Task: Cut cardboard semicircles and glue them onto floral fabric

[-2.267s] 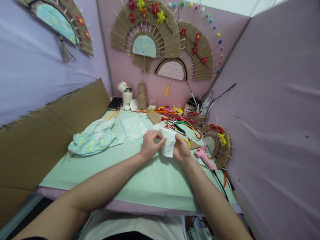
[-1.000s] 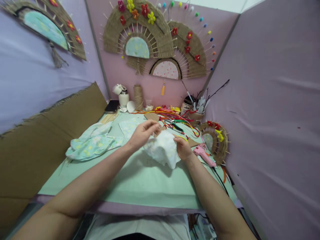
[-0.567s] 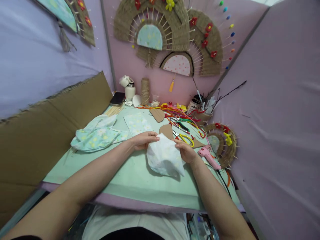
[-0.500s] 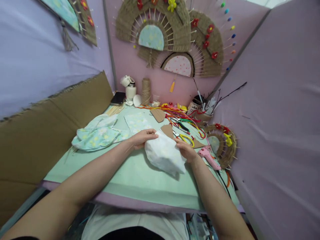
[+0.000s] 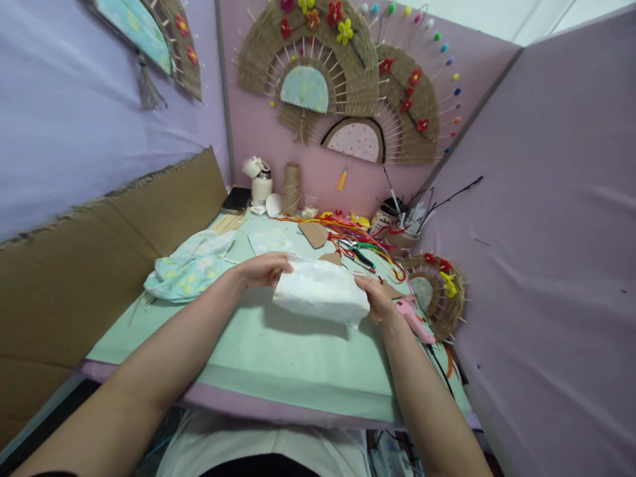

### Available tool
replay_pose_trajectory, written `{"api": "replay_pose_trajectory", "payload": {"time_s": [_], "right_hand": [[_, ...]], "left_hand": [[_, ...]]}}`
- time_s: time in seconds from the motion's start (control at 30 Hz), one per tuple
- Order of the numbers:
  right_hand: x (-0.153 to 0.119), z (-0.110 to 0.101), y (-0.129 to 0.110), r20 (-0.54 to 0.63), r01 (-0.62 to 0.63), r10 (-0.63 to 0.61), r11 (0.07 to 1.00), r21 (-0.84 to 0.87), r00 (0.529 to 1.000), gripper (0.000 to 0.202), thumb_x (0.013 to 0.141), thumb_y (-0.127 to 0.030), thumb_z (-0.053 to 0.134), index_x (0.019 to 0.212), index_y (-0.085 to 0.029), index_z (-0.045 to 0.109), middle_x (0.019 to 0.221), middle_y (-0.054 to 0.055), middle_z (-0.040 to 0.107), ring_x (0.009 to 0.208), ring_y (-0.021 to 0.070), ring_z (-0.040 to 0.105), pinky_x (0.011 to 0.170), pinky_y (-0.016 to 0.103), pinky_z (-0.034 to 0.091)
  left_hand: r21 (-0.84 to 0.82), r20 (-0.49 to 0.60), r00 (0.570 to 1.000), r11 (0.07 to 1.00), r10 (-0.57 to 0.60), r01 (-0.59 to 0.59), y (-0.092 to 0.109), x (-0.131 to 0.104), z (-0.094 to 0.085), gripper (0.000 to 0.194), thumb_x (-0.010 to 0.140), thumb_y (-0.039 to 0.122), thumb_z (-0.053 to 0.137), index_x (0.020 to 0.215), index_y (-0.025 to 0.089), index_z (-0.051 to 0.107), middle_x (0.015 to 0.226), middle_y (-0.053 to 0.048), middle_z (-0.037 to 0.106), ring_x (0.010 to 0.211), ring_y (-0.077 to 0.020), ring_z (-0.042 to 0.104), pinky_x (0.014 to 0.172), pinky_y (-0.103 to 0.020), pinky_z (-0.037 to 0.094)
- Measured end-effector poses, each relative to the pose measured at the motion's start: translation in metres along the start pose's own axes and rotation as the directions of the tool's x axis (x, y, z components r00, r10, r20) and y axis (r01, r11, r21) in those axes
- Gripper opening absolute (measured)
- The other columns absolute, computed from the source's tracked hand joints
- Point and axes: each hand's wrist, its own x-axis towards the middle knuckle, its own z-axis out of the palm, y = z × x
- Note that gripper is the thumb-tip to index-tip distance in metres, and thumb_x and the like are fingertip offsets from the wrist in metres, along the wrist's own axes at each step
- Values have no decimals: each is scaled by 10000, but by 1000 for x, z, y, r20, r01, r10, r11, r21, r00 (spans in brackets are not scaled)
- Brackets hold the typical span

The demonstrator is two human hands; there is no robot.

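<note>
- The crumpled flowery cloth (image 5: 191, 268) is seen on the green tabletop (image 5: 238, 351), beside the cardboard sheet (image 5: 149, 205).
- One edge of the pale fabric piece (image 5: 320, 290) is pinched by the left hand (image 5: 265, 269).
- The pale fabric piece is held up over the tabletop, between both hands.
- Its other edge is pinched by the right hand (image 5: 376, 298).
- The pink glue gun (image 5: 416, 322) is seen just beside the right hand.

Black top (image 5: 263, 466) above off-white clothing (image 5: 258, 440) on the lap.
Dark sleeve edge (image 5: 54, 474) at lower left; off-white fabric creased.
</note>
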Motion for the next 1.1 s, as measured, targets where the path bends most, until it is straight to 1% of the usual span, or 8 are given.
{"api": "replay_pose_trajectory", "payload": {"time_s": [0.1,0.2,0.37,0.47,0.6,0.77,0.93,1.1], "right_hand": [[2,5,8,-63,0,-33,885,-465,997,308,727,-486,559,751,-179,570,668,7,609,595,149,541,548,259,392],[6,7,15,-80,21,-120,669,-743,990,295,746,-459,504,623,-190,496,568,-28,493,544,123,436,510,249,295],[8,2,15,-108,18,-196,550,-835,975,273,758,-371,494,562,-207,398,535,-35,415,556,122,377,533,267,226],[8,0,13,-116,3,-209,495,-869,971,269,767,-339,499,560,-211,385,532,-29,420,562,128,380,536,276,215],[7,0,13,-101,-13,-161,470,-883,982,254,774,-314,499,561,-207,412,539,-23,460,556,129,412,524,268,235],[2,5,12,-44,-4,-70,494,-869,997,226,817,-354,488,649,-203,502,508,-27,530,482,129,466,495,250,282],[5,8,14,-129,24,-308,446,-895,943,367,807,-552,537,692,-204,559,598,12,600,576,165,528,531,259,300],[9,9,18,-170,55,-425,468,-882,889,312,829,-500,517,685,-223,520,574,6,572,569,176,521,555,273,312]], "left_hand": [[239,82,965,945,-249,224,-2,-3,-10,264,612,257,696,838,188,578,632,20,634,509,-128,612,470,-205,482],[450,-16,947,844,-321,294,-8,2,-11,173,619,230,673,734,182,554,595,-1,640,549,-181,668,508,-239,514],[585,-98,988,797,-116,152,-16,11,-6,152,646,279,676,695,184,568,583,2,645,472,-145,616,451,-204,431],[685,-38,998,725,-56,67,-18,11,-6,180,664,362,682,704,193,635,573,-8,651,479,-140,584,439,-203,373],[773,24,1000,634,-5,-15,-21,11,-9,41,608,251,669,594,214,657,501,16,610,482,-133,516,473,-214,339],[802,-162,974,596,157,37,-21,14,-17,49,601,252,650,607,208,671,614,-8,653,575,-160,538,538,-233,356],[889,-251,928,445,274,109,-23,18,-23,247,779,372,552,852,182,691,858,-84,679,796,-228,605,731,-287,425],[936,-270,925,299,265,188,-32,26,-29,324,817,333,533,1052,150,662,1176,-178,595,1134,-306,527,962,-372,381]]}}
